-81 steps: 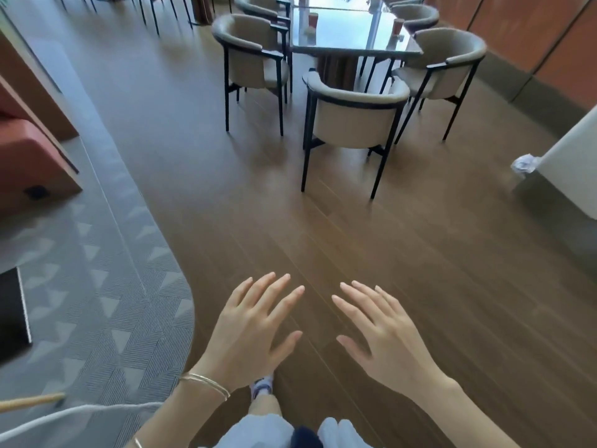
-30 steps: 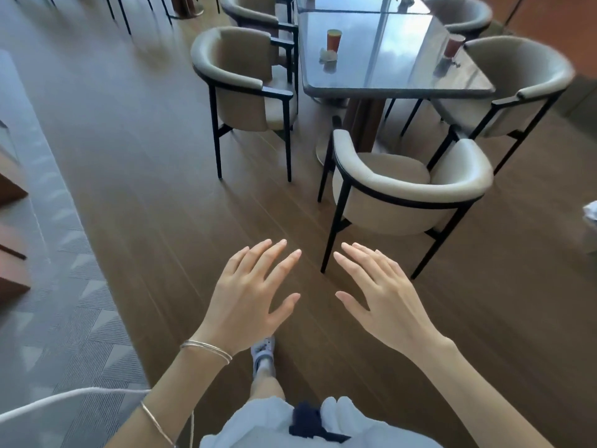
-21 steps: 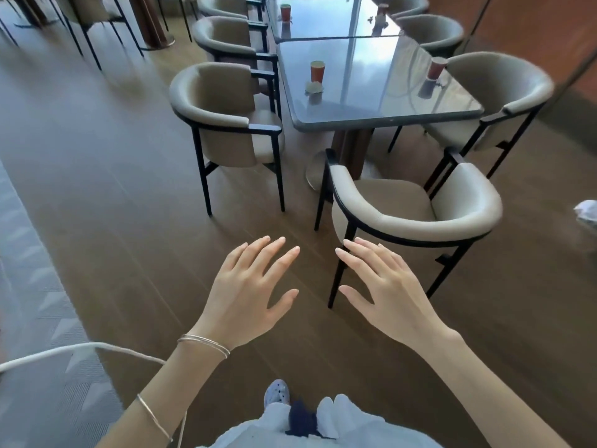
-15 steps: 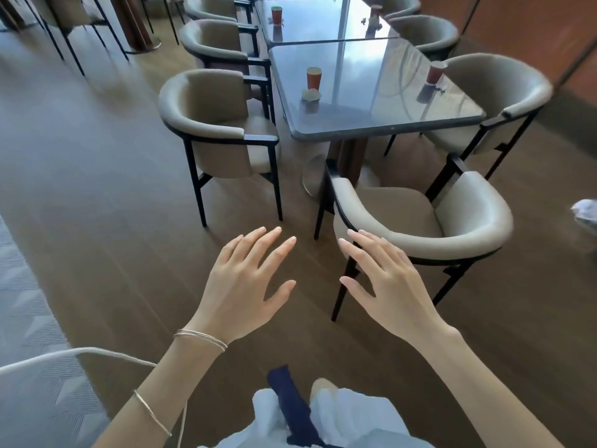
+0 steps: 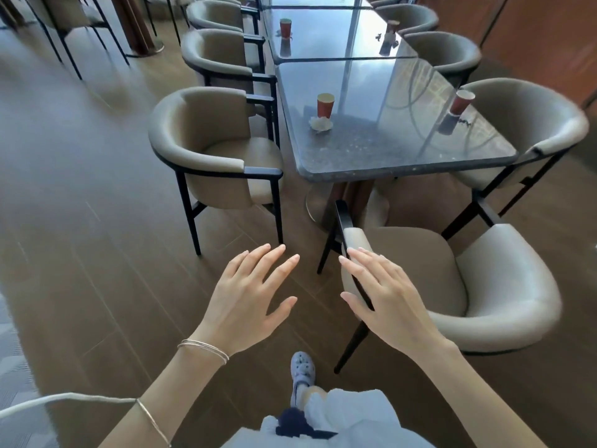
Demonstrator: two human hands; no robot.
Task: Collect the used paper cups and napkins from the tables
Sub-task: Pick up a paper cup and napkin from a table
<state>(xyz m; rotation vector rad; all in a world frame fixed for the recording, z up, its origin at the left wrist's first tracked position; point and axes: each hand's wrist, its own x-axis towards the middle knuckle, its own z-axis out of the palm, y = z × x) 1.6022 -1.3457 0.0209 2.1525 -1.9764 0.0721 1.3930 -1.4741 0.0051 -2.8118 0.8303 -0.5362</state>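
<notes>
Facing the table [image 5: 387, 140], the left hand [image 5: 248, 302] and right hand [image 5: 387, 305] hovered empty, fingers spread wide. The nearest paper cup [image 5: 325, 105] stood near its left edge, a napkin [image 5: 320, 123] just beside it. Stepping past the near chair [image 5: 484, 302] first was judged advisable before reaching.

Ahead of you, near table [image 5: 381, 147]: dark glossy top, rounded corners. On it, toward left edge: red paper cup [image 5: 325, 105], upright, pale rim. Crumpled white napkin [image 5: 320, 123] just beside it, on your side; touching or not, you can't tell. At right edge: second red cup [image 5: 462, 101], upright, its reflection on top below it. Far table [image 5: 323, 43] butts against near one. There, third red cup [image 5: 285, 26] upright near left edge; fourth cup [image 5: 392, 27] near right edge, too blurred for detail.
</notes>
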